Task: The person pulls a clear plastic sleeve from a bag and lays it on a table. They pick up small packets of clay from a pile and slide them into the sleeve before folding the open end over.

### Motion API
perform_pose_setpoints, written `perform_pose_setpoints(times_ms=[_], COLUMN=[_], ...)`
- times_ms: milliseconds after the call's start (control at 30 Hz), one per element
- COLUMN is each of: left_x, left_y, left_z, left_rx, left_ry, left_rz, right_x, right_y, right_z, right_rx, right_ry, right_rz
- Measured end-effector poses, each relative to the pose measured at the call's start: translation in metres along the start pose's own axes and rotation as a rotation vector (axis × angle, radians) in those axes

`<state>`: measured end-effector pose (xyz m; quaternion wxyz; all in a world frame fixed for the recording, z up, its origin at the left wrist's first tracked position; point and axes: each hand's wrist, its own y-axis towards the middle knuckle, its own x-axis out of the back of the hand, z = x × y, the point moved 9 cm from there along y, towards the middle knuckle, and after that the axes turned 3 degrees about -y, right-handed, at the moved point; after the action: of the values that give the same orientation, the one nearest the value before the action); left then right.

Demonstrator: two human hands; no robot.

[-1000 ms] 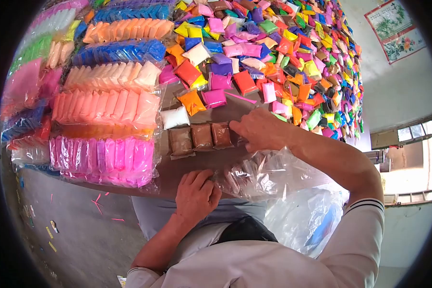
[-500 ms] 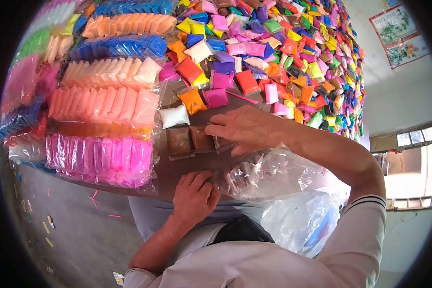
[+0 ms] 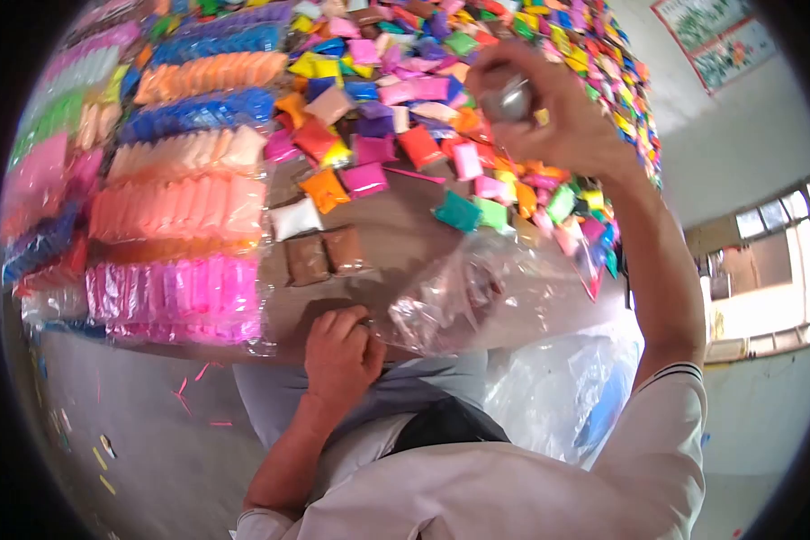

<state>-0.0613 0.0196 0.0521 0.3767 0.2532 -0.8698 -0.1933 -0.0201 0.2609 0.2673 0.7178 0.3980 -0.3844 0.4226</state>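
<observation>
Table edge [image 3: 285,346] beside left hand [image 3: 342,353] and bag [image 3: 450,295]

Obj. [image 3: 511,99] in R hand [image 3: 562,112] blurry

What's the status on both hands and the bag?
Right hand raised, shiny thing in grip, too blurred to name. Left hand low, close by the clear bag, contact unclear. Possible clutter: teal packet and green packet close beyond it.
</observation>
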Motion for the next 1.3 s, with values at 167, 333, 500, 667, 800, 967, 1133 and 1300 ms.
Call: perform_pose_setpoints(times_ms=[167, 333, 500, 667, 800, 967, 1133, 1300], left_x=[-0.004, -0.005, -0.004, -0.007, -0.007, -0.006, -0.006, -0.005], left_y=[-0.001, -0.003, -0.004, -0.008, -0.007, -0.007, -0.006, -0.006], left_z=[-0.001, -0.004, -0.007, -0.004, -0.003, -0.004, -0.006, -0.008], left_rx=[-0.047, -0.061, -0.091, -0.091, -0.074, -0.062, -0.089, -0.111], left_ry=[0.040, 0.076, 0.089, 0.098, 0.090, 0.093, 0.098, 0.104], left_rz=[-0.019, -0.019, -0.039, -0.029, -0.025, -0.017, -0.026, -0.038], right_x=[0.068, 0.027, -0.034, -0.064, -0.072, -0.107, -0.106, -0.090], right_y=[-0.109, -0.204, -0.219, -0.217, -0.217, -0.216, -0.218, -0.224], right_z=[0.055, 0.080, 0.006, -0.030, -0.039, -0.076, -0.079, -0.079], right_rx=[-0.124, -0.286, -0.549, -0.693, -0.720, -0.713, -0.724, -0.756], right_ry=[0.568, 0.847, 0.162, -0.092, -0.076, -0.059, -0.160, -0.076], right_rz=[-0.105, 0.030, 0.243, 0.339, 0.306, 0.259, 0.267, 0.199])
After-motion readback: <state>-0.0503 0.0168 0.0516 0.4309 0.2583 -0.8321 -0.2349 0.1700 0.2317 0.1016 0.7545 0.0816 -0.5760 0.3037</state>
